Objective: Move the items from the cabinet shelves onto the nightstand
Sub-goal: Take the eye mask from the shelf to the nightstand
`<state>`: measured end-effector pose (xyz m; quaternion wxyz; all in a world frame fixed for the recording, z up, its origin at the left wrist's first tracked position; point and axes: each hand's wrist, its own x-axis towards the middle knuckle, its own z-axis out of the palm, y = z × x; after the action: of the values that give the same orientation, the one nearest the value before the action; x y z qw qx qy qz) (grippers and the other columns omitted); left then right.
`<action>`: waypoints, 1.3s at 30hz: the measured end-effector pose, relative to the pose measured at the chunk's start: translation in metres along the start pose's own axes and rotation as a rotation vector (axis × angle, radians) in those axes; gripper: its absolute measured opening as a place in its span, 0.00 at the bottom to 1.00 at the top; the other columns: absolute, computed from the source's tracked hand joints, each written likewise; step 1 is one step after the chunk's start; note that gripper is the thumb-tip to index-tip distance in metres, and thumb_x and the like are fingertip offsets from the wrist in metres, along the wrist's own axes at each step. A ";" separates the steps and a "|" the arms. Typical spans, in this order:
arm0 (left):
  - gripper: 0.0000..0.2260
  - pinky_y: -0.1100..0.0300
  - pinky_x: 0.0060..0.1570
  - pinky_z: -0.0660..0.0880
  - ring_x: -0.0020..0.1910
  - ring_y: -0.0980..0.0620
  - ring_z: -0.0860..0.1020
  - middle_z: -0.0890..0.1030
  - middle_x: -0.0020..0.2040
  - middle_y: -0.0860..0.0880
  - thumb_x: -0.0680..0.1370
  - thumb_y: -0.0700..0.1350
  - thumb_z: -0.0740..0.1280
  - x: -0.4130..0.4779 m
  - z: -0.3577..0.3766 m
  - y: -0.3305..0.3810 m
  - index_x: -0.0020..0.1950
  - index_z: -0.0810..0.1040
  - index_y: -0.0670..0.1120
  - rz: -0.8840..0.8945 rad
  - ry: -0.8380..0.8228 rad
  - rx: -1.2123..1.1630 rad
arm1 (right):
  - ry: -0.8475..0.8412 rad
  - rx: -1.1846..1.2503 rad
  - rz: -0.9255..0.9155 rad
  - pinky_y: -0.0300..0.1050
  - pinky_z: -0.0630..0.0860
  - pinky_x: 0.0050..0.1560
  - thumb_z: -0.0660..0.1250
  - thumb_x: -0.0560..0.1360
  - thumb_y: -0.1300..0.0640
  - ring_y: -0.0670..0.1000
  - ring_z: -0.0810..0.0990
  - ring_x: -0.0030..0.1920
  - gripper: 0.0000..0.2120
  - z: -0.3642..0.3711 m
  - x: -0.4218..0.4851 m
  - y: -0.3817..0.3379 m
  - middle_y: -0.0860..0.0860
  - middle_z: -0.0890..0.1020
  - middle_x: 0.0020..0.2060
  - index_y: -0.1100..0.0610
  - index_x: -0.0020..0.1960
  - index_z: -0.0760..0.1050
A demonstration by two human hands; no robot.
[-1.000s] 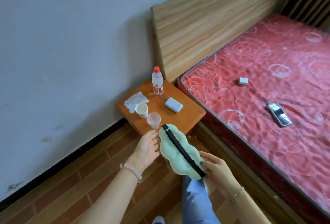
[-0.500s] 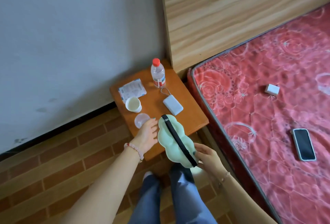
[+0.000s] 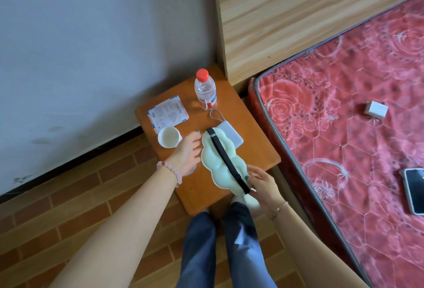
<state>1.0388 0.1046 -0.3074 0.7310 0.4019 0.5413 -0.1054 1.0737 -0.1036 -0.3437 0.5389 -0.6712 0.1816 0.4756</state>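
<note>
— What are we wearing on our wrists?
— Toward seven o'clock, our left wrist carries a pale pink bead bracelet [image 3: 171, 173] with one red bead. Toward five o'clock, there is a thin chain bracelet [image 3: 278, 208] on the right.
— And our nails?
— Teal polish on our left hand [image 3: 187, 154] and right hand [image 3: 263, 182]. At six o'clock, blue jeans [image 3: 199, 253]. Our forearms are bare.

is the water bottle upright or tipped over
Upright: the water bottle stands on the nightstand, red cap on top.
</note>
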 end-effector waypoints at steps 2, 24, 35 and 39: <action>0.13 0.49 0.63 0.66 0.64 0.45 0.71 0.73 0.64 0.47 0.82 0.49 0.55 0.005 -0.005 0.007 0.62 0.72 0.45 0.004 0.002 0.001 | 0.004 0.035 -0.007 0.49 0.79 0.39 0.57 0.74 0.72 0.48 0.81 0.33 0.16 0.004 0.007 -0.005 0.54 0.82 0.37 0.58 0.54 0.77; 0.19 0.61 0.38 0.74 0.50 0.45 0.79 0.79 0.57 0.43 0.76 0.45 0.67 -0.010 -0.078 0.008 0.65 0.71 0.41 0.963 0.313 1.394 | 0.152 -0.190 0.103 0.51 0.79 0.52 0.61 0.75 0.65 0.55 0.80 0.52 0.17 0.060 0.098 0.024 0.54 0.78 0.54 0.54 0.63 0.73; 0.20 0.52 0.45 0.79 0.49 0.44 0.81 0.82 0.54 0.42 0.73 0.50 0.65 -0.017 -0.076 -0.006 0.61 0.76 0.41 0.978 0.321 1.614 | 0.324 -0.157 0.170 0.44 0.74 0.53 0.65 0.75 0.61 0.51 0.74 0.53 0.22 0.057 0.108 0.027 0.52 0.74 0.58 0.56 0.68 0.66; 0.20 0.51 0.46 0.78 0.48 0.43 0.82 0.82 0.54 0.42 0.73 0.50 0.67 -0.030 -0.069 -0.006 0.61 0.77 0.40 0.983 0.344 1.625 | 0.307 -0.176 0.160 0.52 0.74 0.60 0.66 0.74 0.59 0.56 0.74 0.60 0.25 0.045 0.096 0.024 0.55 0.73 0.63 0.57 0.69 0.64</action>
<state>0.9745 0.1407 -0.2907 0.1031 0.9768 0.1741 -0.0698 1.0817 -0.0455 -0.4350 0.4047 -0.7637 0.2720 0.4230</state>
